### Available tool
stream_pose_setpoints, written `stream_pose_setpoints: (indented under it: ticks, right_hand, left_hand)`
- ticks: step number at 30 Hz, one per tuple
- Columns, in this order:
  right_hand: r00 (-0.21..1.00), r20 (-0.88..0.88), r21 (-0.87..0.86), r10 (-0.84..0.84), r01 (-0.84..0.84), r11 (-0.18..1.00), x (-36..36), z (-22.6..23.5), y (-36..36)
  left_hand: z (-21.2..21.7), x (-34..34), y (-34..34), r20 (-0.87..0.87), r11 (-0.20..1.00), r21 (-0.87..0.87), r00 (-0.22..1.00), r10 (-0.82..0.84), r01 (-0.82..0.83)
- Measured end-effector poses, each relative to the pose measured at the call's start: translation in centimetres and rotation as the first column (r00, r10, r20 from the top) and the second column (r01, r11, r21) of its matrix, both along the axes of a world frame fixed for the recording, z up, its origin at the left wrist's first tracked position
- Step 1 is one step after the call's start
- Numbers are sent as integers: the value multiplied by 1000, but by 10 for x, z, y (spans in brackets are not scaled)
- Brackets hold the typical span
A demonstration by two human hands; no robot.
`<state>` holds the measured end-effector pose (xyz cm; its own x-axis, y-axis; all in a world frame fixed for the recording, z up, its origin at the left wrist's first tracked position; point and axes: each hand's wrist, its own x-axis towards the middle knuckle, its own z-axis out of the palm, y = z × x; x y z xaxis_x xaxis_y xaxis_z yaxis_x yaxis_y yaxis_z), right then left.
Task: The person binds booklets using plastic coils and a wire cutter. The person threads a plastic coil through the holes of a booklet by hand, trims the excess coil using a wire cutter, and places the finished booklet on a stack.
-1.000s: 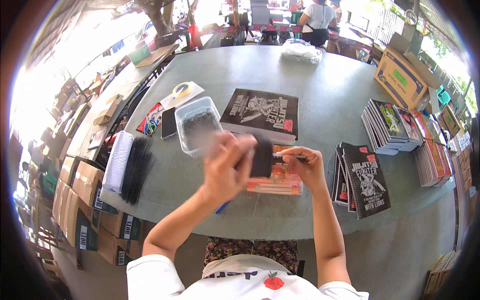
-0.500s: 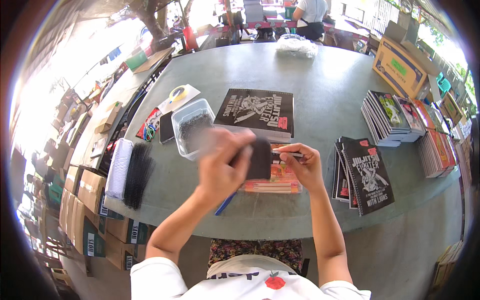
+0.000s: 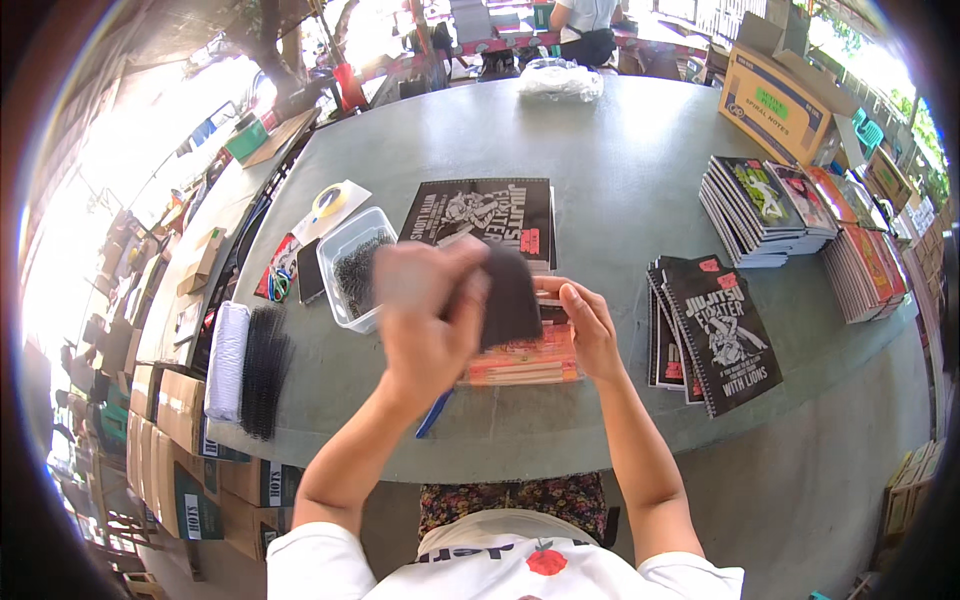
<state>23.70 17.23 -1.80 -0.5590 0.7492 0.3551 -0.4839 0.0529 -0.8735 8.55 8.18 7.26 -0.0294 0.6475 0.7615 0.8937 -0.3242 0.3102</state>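
Note:
A small black flat piece with rounded corners [image 3: 512, 302], looking like a notebook cover, is held up over the table between my hands. My right hand [image 3: 585, 318] pinches its right side between thumb and fingers. My left hand [image 3: 425, 315] is at its left edge with the fingers curled in. Motion blurs that hand, and what lies inside its fingers is hidden. Beneath the black piece lies an orange-pink stack of small booklets [image 3: 525, 368], partly covered. Behind my hands rests a stack of large black spiral notebooks [image 3: 478, 205].
Left of my hands stand a clear plastic tub [image 3: 345, 322] of black coils, a tape roll [image 3: 328, 202], scissors [image 3: 280, 285], and bundles of white coils [image 3: 228, 362] and black coils [image 3: 265, 370]. A blue pen [image 3: 432, 415] lies in front. Notebook stacks [image 3: 722, 335] and a carton [image 3: 775, 110] are at right.
The whole view has shifted slightly, so the table's things appear farther left. The black piece stays between my hands, which have moved little; the left is blurred in both frames.

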Motion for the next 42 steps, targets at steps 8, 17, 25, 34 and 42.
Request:
stream_pose_setpoints:
  ticks: [8, 17, 25, 34, 42]
  right_hand:
    - [991, -46, -20, 126, -127, 992, 7, 0, 2]
    - [977, 112, 336, -183, 136, 932, 1, 11, -1]
    - [958, 247, 60, -144, 133, 989, 19, -4, 0]
    - [823, 338, 428, -457, 299, 853, 33, -3, -7]
    - [740, 385, 466, -552, 360, 808, 33, -10, -6]
  left_hand:
    - [-5, 3, 20, 82, 999, 26, 996, 35, -38]
    - [-106, 35, -29, 48, 886, -356, 953, -300, 297]
    - [-23, -2, 14, -185, 931, -353, 970, -160, 86]
    - [-25, 0, 27, -105, 835, -507, 946, -305, 213]
    - [-32, 27, 41, -99, 896, -385, 955, -281, 224]
